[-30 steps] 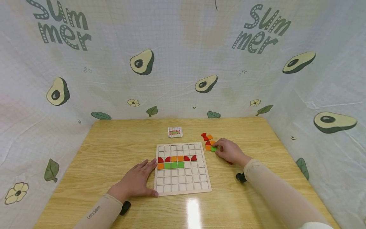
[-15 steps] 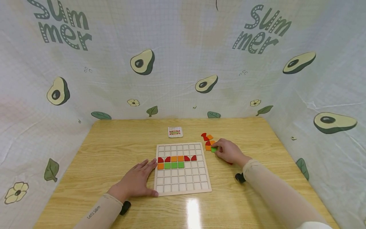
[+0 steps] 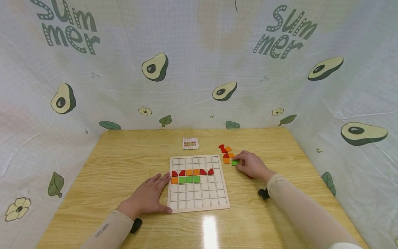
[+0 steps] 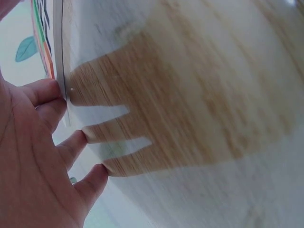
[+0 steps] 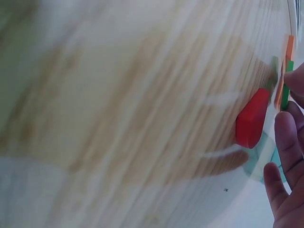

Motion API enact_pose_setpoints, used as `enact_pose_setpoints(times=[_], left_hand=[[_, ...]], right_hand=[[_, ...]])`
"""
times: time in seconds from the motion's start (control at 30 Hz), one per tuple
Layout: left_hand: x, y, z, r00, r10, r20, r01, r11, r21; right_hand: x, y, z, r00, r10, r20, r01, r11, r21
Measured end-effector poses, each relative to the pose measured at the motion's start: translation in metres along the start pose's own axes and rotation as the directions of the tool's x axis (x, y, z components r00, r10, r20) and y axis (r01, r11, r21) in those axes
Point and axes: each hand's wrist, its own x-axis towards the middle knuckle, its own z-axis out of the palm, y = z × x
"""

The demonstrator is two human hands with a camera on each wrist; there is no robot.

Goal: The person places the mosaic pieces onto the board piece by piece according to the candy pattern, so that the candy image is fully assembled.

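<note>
My left hand (image 3: 146,197) lies with spread fingers at the left edge of a pale wooden grid board (image 3: 199,199). In the left wrist view its fingertips (image 4: 54,88) reach the board's side. On the board, a row holds red quarter-round and orange square tiles; the row below has one orange tile (image 3: 174,180) and several green tiles (image 3: 189,179). Right of the board, my right hand (image 3: 253,166) pinches a green square tile (image 3: 235,162) between thumb and fingers. The right wrist view shows this tile on edge, raised over the table. A red tile (image 5: 251,118) lies beneath that hand.
Loose orange tiles (image 3: 226,160) and red tiles (image 3: 221,147) lie just beyond the board's right edge. A small pattern card (image 3: 190,144) sits behind the board on the wooden table (image 3: 133,148). Printed cloth (image 3: 186,103) hangs around the back and sides.
The green tile has shifted slightly right, away from the orange tiles, in my right hand's pinch. My left hand and the board have stayed in place.
</note>
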Motion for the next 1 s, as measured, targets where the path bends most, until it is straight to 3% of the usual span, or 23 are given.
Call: enact_pose_setpoints(times=[0.2,0.37,0.67,1.0], left_hand=[[0.0,0.0,0.0,1.0,-0.007,0.006,0.007,1.0,0.006],[0.0,-0.001,0.002,1.0,-0.002,-0.004,0.002,1.0,0.01],[0.0,-0.001,0.0,1.0,0.016,-0.01,-0.015,1.0,0.018],[0.0,0.002,-0.001,1.0,0.007,-0.002,-0.007,1.0,0.021]], right_hand=[[-0.003,-0.002,-0.001,1.0,-0.007,0.012,0.007,1.0,0.008],[-0.004,-0.011,0.0,0.998,-0.063,0.01,0.063,0.998,0.001],[0.001,-0.044,0.009,0.988,-0.145,0.051,0.145,0.989,0.004],[0.01,-0.08,0.033,0.959,-0.265,0.102,0.267,0.964,-0.009]])
